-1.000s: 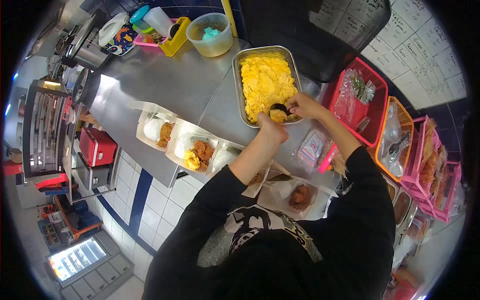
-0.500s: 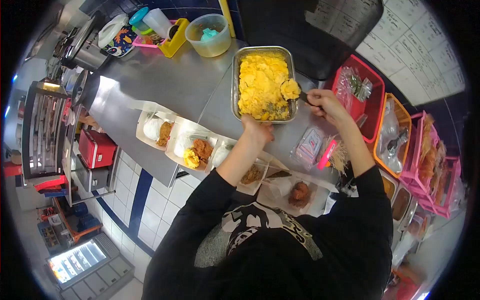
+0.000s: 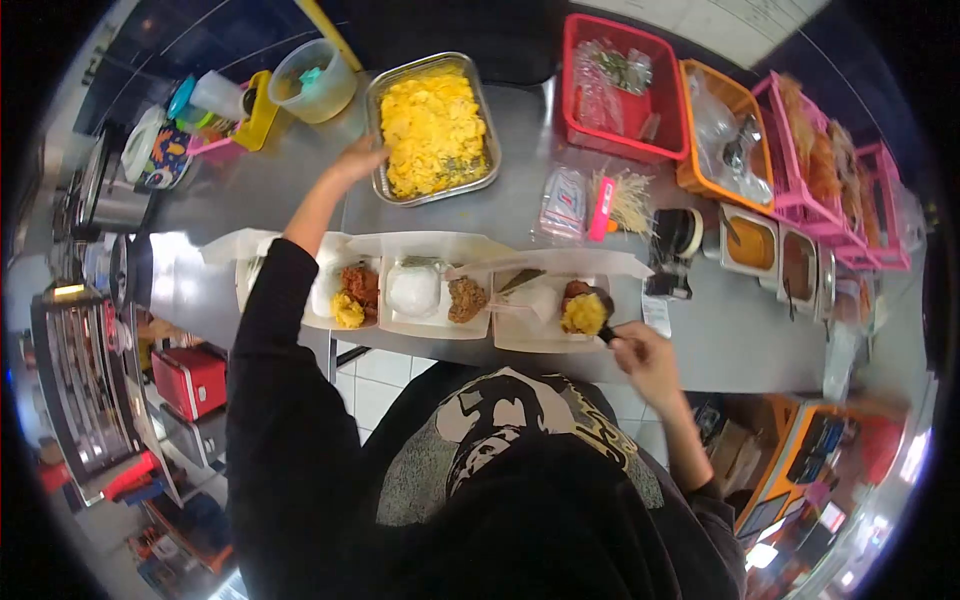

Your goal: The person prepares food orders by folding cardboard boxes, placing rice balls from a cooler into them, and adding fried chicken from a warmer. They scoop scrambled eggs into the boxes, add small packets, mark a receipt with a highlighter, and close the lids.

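Observation:
My right hand [image 3: 645,360] grips the dark handle of a spoon. Its scoop of yellow scrambled egg [image 3: 583,314] is over the rightmost paper box [image 3: 530,335], which holds white rice and brown meat. At the left edge of a metal tray [image 3: 492,165] full of scrambled egg [image 3: 432,130], my left hand [image 3: 358,160] has its fingers partly hidden; whether they hold the rim I cannot tell. Between the outer boxes stands a box with a white rice mound [image 3: 414,292] and fried meat [image 3: 466,299]. Another box to the left holds rice, meat and some egg [image 3: 348,310].
A red basket [image 3: 640,150], an orange basket [image 3: 755,100] and pink crates [image 3: 840,235] line the back right. Sauce pans [image 3: 750,242] sit below them. Plastic packets [image 3: 564,203] lie behind the boxes. A clear tub [image 3: 315,95] stands back left.
My right hand has moved the spoonful of egg from the tray down to the rightmost box. My left hand has shifted from the tray's near edge to its left side. The view has turned.

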`<state>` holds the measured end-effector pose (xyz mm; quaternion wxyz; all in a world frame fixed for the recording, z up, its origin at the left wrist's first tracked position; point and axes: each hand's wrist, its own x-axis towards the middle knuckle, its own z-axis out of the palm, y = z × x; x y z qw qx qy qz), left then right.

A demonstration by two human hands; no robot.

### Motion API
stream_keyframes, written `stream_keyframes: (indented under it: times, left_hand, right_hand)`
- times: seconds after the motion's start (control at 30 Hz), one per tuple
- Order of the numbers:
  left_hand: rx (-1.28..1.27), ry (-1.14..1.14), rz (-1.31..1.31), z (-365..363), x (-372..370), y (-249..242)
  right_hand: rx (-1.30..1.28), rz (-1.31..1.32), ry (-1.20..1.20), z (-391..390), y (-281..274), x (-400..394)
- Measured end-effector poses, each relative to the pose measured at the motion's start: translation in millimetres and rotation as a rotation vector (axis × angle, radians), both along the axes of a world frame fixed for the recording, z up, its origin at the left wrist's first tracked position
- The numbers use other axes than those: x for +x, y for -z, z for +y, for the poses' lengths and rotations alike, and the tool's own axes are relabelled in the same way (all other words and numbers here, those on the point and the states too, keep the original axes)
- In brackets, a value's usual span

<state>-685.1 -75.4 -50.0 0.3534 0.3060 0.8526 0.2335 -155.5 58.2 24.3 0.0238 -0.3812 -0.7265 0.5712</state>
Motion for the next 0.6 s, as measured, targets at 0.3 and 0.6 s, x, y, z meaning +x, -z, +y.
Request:
stream_keyframes:
  times: [0.3, 0.6]
  left_hand:
    - [-0.322, -0.060, -0.338, 11, 2, 6]
    - [-0.346, -0.086, -0.321, 0, -27, 23]
  right_hand:
    - [0.842, 0.035, -0.067, -77, 104, 11]
    - [0.690, 0.238, 0.179, -66, 47, 1]
